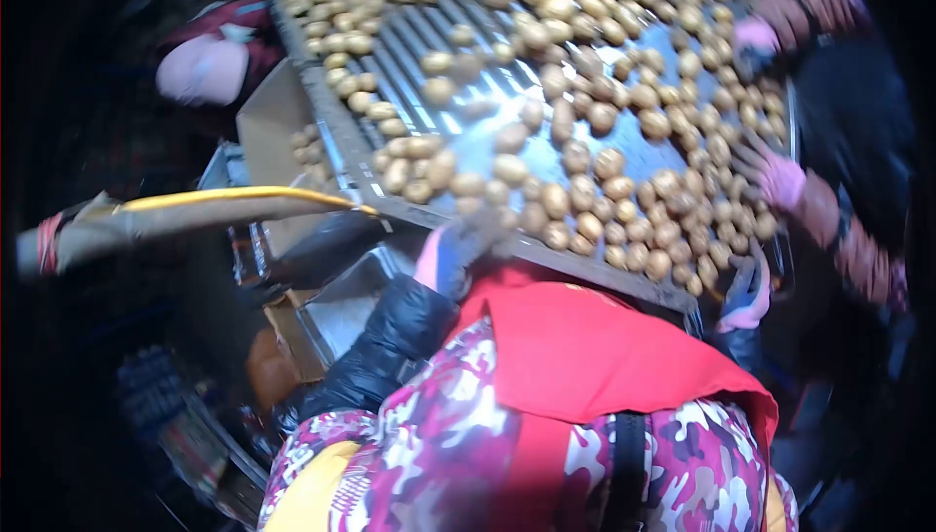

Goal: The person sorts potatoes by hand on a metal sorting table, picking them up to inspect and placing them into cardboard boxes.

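Note:
Potatoes (658,264) crowd the front and right of a metal sorting table (419,44). My left hand (466,242), in a dark glove with a pink cuff, reaches over the front edge against the nearest potatoes. Motion smears its fingers. At the front right corner is my right hand (749,286), gloved alike, its fingers stretched up beside the outermost potatoes. A few potatoes near the left hand are blurred too.
Across the right edge, a co-worker's gloved hands (775,176) reach among the potatoes. Another person in a pink cap (202,71) is at the left. A pole with a yellow strip (234,198) juts out left, above a cardboard box (292,322) and a metal chute (356,303).

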The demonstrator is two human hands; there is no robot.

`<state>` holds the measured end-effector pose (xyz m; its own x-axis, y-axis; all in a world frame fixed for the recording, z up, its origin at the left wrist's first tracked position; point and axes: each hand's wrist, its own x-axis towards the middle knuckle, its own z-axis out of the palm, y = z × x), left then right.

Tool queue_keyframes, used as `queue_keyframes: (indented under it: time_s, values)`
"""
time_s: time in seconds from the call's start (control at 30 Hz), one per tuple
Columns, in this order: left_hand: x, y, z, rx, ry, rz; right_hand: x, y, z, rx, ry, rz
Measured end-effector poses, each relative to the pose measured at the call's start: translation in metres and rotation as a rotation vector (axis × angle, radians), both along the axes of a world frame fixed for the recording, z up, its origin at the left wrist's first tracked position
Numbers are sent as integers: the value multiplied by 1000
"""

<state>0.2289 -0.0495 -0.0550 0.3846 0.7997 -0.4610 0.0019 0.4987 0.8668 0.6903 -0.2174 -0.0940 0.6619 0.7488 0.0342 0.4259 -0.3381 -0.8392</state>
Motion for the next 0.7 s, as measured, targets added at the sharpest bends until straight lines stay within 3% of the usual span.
queue_keyframes:
  time_s: [0.07,0.1,0.2,0.3,0.33,0.37,0.4,0.43,0.5,0.53,0.57,0.63,0.7]
  values:
    - [-17,-14,13,-137,-66,86,-29,38,0,54,-73,193]
    - [-26,-21,16,-147,-32,138,-46,66,27,141,-428,471]
    - [-62,-44,30,-178,87,145,-76,109,20,149,-649,797]
    - [-131,-73,-9,-220,124,166,-100,129,-2,-44,-756,905]
    - [-148,-78,-7,-219,161,182,-100,132,-15,-61,-847,911]
    - [-159,-71,26,-369,282,296,-103,135,-18,-109,-868,882]
    - [-209,-73,-7,-29,267,210,-102,138,-20,-128,-835,877]
    - [-250,-54,-11,-170,235,413,-103,143,-20,-146,-806,881]
    - [-309,-3,29,647,54,-255,-103,143,-16,-145,-769,890]
    - [-339,6,52,438,41,385,-103,141,-13,-130,-766,886]
    - [-342,13,71,313,61,849,-105,140,-5,-175,-736,880]
    - [-327,13,75,299,126,1144,-106,139,-3,-149,-672,893]
    - [-266,-4,40,266,145,1016,-115,132,11,-47,-759,895]
